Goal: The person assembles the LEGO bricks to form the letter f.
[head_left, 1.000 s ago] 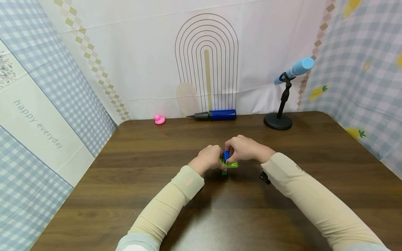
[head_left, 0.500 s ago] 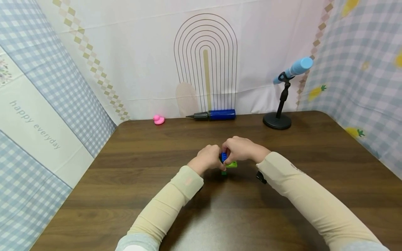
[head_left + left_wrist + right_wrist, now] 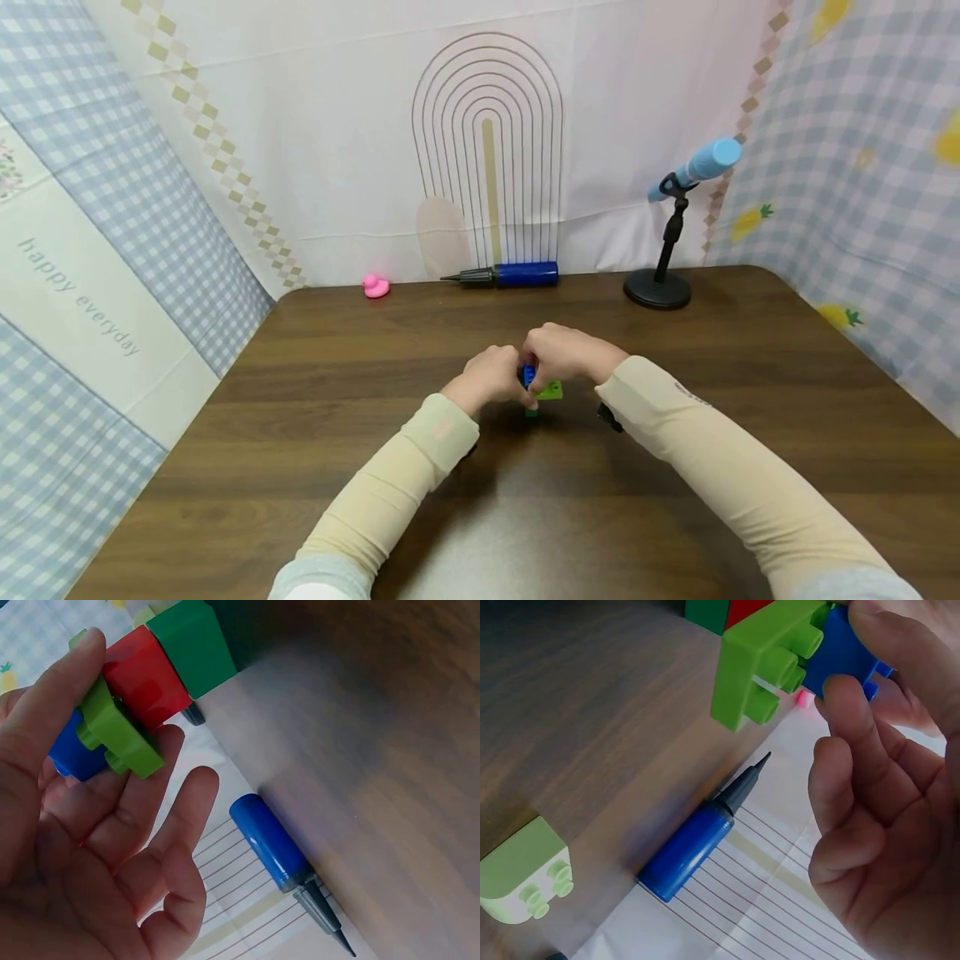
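In the head view, both hands meet over the table around a small stack of toy building bricks. My left hand holds the stack, its thumb along the lime green brick. Beyond that brick, the left wrist view shows a red brick and a dark green brick at the end. My right hand pinches a blue brick between thumb and index finger. The blue brick sits against the studded side of the lime brick, whose other studs are bare. Whether it is fully pressed on, I cannot tell.
A pale green brick lies on the table in the right wrist view. Along the back edge of the wooden table are a pink duck, a blue hand pump and a black stand bearing a light blue microphone-like cylinder.
My right hand has shifted slightly left with the blue brick, closer to my left hand. The left hand keeps its hold on the stack. The head view has drifted a little.
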`<state>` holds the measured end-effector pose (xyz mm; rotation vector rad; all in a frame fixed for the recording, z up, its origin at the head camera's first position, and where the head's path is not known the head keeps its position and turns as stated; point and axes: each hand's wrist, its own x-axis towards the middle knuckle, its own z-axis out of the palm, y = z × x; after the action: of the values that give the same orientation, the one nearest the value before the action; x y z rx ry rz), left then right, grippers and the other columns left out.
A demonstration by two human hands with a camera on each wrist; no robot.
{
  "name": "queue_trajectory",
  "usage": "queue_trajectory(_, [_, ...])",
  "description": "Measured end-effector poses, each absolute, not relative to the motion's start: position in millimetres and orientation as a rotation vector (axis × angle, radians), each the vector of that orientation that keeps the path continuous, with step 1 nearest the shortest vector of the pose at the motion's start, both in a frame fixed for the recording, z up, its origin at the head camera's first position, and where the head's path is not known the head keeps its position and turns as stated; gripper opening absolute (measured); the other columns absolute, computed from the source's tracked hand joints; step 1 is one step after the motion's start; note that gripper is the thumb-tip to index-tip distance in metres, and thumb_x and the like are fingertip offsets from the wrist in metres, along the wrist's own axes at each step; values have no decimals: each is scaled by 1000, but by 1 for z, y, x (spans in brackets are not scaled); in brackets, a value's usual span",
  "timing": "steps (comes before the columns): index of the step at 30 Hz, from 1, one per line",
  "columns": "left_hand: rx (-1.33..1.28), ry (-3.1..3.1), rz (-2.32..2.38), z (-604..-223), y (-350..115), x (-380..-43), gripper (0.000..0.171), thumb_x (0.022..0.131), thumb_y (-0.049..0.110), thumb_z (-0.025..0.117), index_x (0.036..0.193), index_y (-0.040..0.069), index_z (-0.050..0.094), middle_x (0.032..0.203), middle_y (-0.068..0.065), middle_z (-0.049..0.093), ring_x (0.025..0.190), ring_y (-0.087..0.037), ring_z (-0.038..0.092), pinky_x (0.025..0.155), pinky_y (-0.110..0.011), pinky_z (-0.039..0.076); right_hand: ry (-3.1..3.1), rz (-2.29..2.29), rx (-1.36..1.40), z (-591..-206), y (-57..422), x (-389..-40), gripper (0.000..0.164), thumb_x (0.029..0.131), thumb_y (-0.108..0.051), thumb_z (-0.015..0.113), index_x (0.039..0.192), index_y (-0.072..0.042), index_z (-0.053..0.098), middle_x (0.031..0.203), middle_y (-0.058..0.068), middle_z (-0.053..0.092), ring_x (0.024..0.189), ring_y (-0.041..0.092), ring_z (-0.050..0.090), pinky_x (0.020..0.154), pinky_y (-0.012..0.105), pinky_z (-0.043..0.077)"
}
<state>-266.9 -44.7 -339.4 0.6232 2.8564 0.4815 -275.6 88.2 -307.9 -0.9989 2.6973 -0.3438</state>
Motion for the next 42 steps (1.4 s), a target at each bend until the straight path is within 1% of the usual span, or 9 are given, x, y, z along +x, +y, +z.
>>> queue_trajectory(4, [628,2840,483,-336,-47,-266,36,56,37,81,75,15,59,71,3,55,63,-14,52,52,-30,41,2683,-356,-984,-309,86,-276,17,64,-20,75,76,-12,66,64,-6,57,57,10,51,52,24,43])
queue_trajectory(8, [654,2835,472,-330,-49,-266,29,56,35,80,66,16,60,64,4,56,61,-14,52,50,-30,41,2672,-379,-966,-308,85,-275,17,64,-17,75,77,-10,66,64,-5,57,57,10,52,52,23,44])
queue_trajectory(12, [686,2835,469,-326,-50,-267,24,58,32,80,61,17,62,59,6,57,59,-13,51,49,-28,41,2677,-373,-958,-307,85,-275,14,65,-14,74,74,-8,65,62,-2,57,54,11,51,50,24,43])
queue_trajectory(20, [710,2835,450,-323,-49,-267,23,59,30,79,60,15,62,57,6,56,57,-13,49,47,-26,40,2668,-397,-946,-307,83,-279,12,65,-11,73,72,-10,64,64,-3,58,57,11,53,53,24,45])
queue_trajectory(27, [715,2843,394,-322,-45,-267,23,58,28,79,62,15,62,59,5,56,58,-13,49,48,-26,41,2672,-394,-898,-310,84,-279,11,63,-10,73,69,-12,64,62,-3,58,55,11,52,52,24,44])
queue_trajectory(36, [673,2881,292,-323,-41,-270,26,55,29,80,64,17,60,63,5,56,62,-14,52,50,-30,42,2665,-404,-842,-312,85,-281,14,64,-13,74,72,-10,63,64,-1,58,56,12,51,51,25,44])
queue_trajectory(42, [642,2883,252,-321,-39,-269,26,55,31,80,65,17,61,65,4,56,63,-14,52,50,-31,42,2664,-418,-862,-314,88,-281,14,64,-14,74,73,-9,63,64,-1,57,55,12,49,50,24,42])
